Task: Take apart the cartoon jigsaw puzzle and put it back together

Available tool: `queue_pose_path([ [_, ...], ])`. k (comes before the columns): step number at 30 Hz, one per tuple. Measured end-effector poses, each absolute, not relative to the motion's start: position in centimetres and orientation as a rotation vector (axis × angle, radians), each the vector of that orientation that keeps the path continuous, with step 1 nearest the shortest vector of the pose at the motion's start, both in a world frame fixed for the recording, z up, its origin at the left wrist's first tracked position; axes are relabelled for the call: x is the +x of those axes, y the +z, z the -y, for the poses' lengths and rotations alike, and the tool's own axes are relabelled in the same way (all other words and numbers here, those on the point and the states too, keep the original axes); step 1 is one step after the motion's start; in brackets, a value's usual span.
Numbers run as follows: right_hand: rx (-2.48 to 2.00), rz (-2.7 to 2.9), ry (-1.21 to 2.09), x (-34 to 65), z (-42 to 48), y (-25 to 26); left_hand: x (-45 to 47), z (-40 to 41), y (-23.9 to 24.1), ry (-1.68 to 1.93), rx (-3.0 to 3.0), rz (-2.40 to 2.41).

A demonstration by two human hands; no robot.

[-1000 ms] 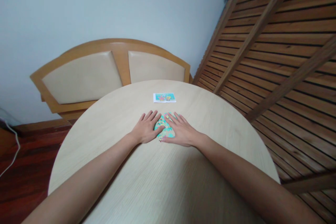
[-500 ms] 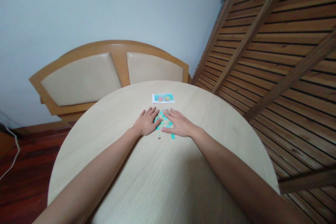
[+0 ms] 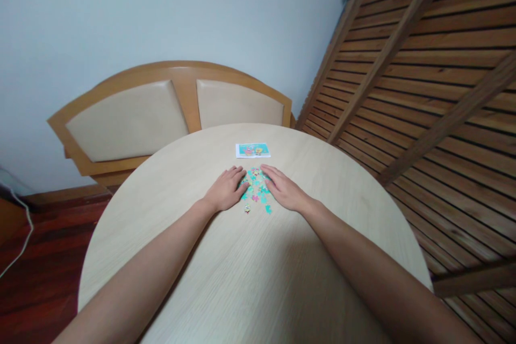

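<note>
Several small jigsaw puzzle pieces (image 3: pixel 255 190), mostly turquoise with some pink and yellow, lie in a loose patch on the round table. My left hand (image 3: pixel 226 189) rests palm down at the left edge of the patch, fingers extended and thumb over some pieces. On the opposite side my right hand (image 3: pixel 283 189) lies low against the patch, its fingers stretched forward and thumb beside the pieces. Neither hand grips anything. One yellowish piece (image 3: pixel 247 208) and one turquoise piece (image 3: pixel 268 208) lie apart, nearer to me.
A picture card (image 3: pixel 253 150) with cartoon figures on turquoise lies beyond the pieces. The pale wooden table (image 3: pixel 242 269) fills the foreground. Behind it stands a padded headboard (image 3: pixel 133 118); slatted wood (image 3: pixel 403 80) leans at the right. A white cable (image 3: pixel 28 226) hangs at left.
My right hand has drawn to the right, off the pieces, with its fingers closer together, uncovering more of them, including a pink one. My left hand has barely shifted.
</note>
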State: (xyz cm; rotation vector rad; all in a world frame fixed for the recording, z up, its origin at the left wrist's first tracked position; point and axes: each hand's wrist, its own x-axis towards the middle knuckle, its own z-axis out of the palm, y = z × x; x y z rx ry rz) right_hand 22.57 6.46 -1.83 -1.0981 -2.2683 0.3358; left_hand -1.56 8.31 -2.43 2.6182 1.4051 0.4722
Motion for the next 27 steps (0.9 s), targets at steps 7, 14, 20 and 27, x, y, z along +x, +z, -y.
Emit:
queue_pose_path([
  [7,-1.125,2.540,0.330,24.4,-5.4,-0.7,-2.0,-8.3,-2.4,0.545,2.618,-1.366],
  [14,-1.399,2.440,0.284,24.0,-5.5,-1.3,-2.2,-7.9,-1.9,0.593,2.674,-1.281],
  [20,-1.389,2.402,0.240,23.7,-5.5,-1.4,-2.1,-8.0,-2.2,0.569,2.664,-1.346],
  [27,-1.388,2.424,0.243,23.8,-5.4,-1.4,-2.1,-8.0,-2.2,0.607,2.665,-1.353],
])
